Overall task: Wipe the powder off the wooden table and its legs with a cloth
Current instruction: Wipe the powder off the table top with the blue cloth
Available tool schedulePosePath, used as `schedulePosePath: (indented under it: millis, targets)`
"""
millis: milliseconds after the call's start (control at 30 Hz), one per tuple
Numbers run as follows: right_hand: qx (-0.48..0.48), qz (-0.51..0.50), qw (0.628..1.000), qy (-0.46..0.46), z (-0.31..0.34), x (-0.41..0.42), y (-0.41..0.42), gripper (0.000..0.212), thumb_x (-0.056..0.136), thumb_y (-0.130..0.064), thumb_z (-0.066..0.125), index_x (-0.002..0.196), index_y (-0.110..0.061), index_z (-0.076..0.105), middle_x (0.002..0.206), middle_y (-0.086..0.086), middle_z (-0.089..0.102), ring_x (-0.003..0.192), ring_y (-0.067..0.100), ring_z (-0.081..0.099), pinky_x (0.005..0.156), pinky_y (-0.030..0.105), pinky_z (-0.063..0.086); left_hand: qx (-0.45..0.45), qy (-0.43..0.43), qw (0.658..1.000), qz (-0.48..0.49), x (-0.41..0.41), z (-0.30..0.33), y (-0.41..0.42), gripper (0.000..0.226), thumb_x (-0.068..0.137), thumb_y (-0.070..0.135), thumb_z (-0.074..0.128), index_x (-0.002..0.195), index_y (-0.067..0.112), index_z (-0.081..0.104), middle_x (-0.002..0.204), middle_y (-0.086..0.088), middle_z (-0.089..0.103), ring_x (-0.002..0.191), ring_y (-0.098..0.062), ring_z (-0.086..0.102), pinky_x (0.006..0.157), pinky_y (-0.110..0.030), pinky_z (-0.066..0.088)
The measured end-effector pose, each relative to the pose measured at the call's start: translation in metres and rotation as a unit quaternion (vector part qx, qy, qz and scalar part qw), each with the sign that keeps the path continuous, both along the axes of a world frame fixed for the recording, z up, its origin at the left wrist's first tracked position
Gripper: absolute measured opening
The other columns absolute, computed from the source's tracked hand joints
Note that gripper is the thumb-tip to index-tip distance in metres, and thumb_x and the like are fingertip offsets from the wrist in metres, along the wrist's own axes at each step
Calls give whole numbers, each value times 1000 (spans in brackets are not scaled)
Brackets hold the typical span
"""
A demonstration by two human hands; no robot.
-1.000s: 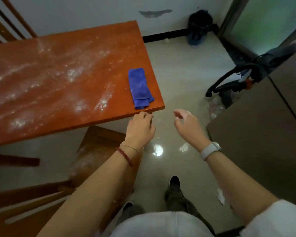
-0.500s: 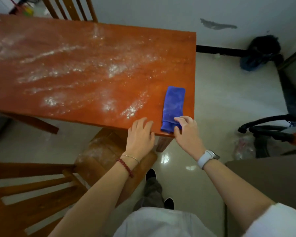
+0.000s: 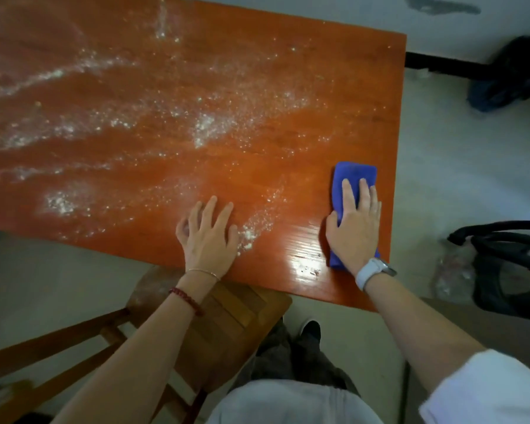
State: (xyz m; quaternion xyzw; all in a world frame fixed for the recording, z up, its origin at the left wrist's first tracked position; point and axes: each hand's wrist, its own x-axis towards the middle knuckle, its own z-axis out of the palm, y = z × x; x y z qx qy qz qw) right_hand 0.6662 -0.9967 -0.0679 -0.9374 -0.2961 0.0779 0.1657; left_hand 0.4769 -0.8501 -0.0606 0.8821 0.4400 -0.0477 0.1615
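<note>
Head view: your right hand (image 3: 354,228) presses flat on the folded blue cloth (image 3: 354,174) at the wooden table's (image 3: 288,87) near right corner, thumb apparently hooked round its edge; your left hand (image 3: 208,237) rests spread, holding nothing. Wiping is just starting. Next, sweep left through the white powder (image 3: 205,130).

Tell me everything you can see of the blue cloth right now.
The blue cloth looks like soft microfibre, folded into a narrow rectangle. It lies flat on the wooden table, near the right edge at the near corner, long side running away from the person. The right hand lies on top with straight fingers, covering its middle; both ends show. No powder shows on it.
</note>
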Motion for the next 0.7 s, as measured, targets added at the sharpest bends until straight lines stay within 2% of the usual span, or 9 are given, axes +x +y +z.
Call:
schedulePosePath:
  millis: [100,200,300,333,400,467,533,600,700]
  targets:
    - [28,-7,999,17,5,26,47,59,83,-14,47,140,-15,33,150,16,24,140,35,15,115,46,12,-26,-35,999,14,-3,2,12,39,94,33,35,132,32,44,148,7,31,137,-17,17,109,-42,10]
    - [42,157,986,40,3,-9,83,60,76,-5,55,135,-14,43,146,15,33,137,34,25,114,47,21,-28,-110,992,54,-13,7,28,36,93,25,42,128,23,52,140,4,44,132,-20,30,106,-41,17]
    - [74,416,905,39,-2,-90,70,51,67,-6,57,117,-14,61,129,16,55,120,37,50,99,52,41,21,-128,984,118,-34,12,44,35,91,19,46,126,18,55,140,-3,45,130,-29,33,104,-46,23]
    - [79,482,870,70,0,-110,57,45,71,-10,48,113,-15,64,126,15,58,118,35,53,95,51,44,26,-114,984,133,-40,13,47,35,92,19,47,126,18,54,142,-5,42,131,-30,32,104,-48,23]
    - [73,528,824,192,9,-121,32,47,77,-12,34,113,-14,64,129,12,55,123,30,48,102,40,39,10,-62,988,144,-51,14,47,38,93,24,46,131,20,49,147,-6,33,135,-30,24,107,-49,19]
    - [73,479,832,269,24,-104,15,50,79,-7,33,120,-16,60,136,5,48,130,18,39,108,23,25,-18,-1,991,133,-59,9,39,46,93,33,42,138,24,37,153,-4,20,140,-27,11,112,-48,10]
    - [118,378,877,272,38,-74,9,54,74,3,39,120,-16,59,133,-1,46,127,10,35,109,11,16,-22,37,993,108,-64,0,31,52,94,41,33,143,29,23,155,-2,9,142,-25,1,114,-47,1]
    - [166,262,925,218,42,-42,15,56,71,2,39,121,-14,58,133,4,46,126,16,37,109,12,16,-23,50,993,101,-65,-5,28,53,94,44,26,144,32,14,156,0,2,143,-23,-5,115,-47,-4]
    - [159,105,971,142,28,-11,37,53,77,-1,41,129,-9,49,141,18,37,132,31,32,111,25,16,-26,31,994,104,-66,-5,30,55,91,48,23,144,34,17,156,1,4,143,-22,-5,115,-45,-4]
